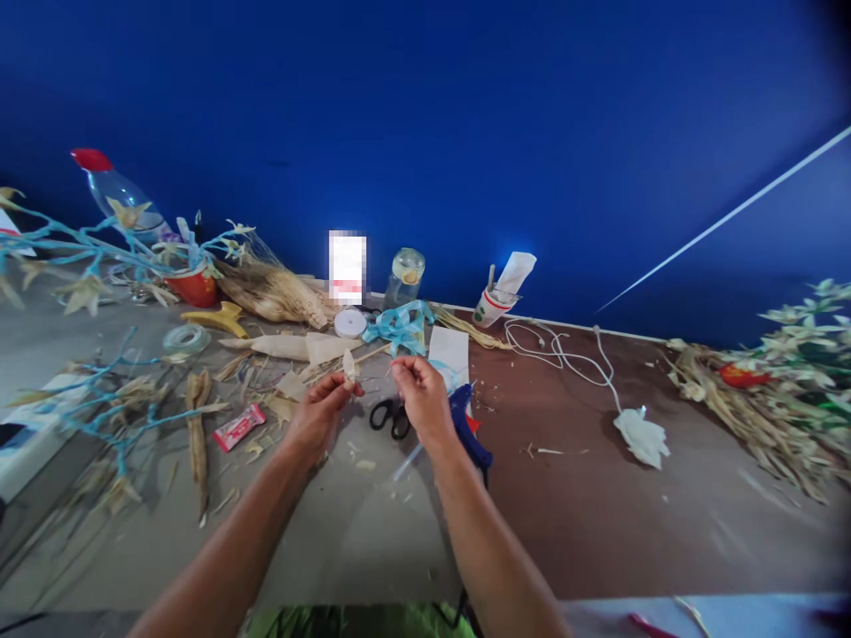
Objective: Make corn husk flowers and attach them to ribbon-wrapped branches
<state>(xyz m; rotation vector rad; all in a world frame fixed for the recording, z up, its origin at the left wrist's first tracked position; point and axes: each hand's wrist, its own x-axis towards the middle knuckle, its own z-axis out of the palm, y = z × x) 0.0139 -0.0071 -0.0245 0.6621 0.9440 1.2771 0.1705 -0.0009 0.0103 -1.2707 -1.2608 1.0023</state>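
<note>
Between the fingertips of my left hand (pixel 325 403) stands a small pale dried-husk petal (pixel 349 365), upright. My right hand (pixel 418 390) is pinched a short way to its right; whatever its fingertips hold is too small to make out. Below and between the hands lie scissors (pixel 391 418) with black handles. A blue glue gun (pixel 469 430) rests beside my right wrist, partly hidden by it, and a clear glue stick (pixel 408 462) shows to the left of that forearm. Several dried husk pieces (pixel 272 346) lie beyond my left hand.
Blue-wrapped branches with husk flowers (pixel 123 425) spread at left, near a tape roll (pixel 187 338) and a red wrapper (pixel 239 427). A glass jar (pixel 405 276), blue ribbon (pixel 401 326) and paper cup (pixel 493 306) stand along the wall. A white cord (pixel 565 354) and flower bunch (pixel 751 408) lie right.
</note>
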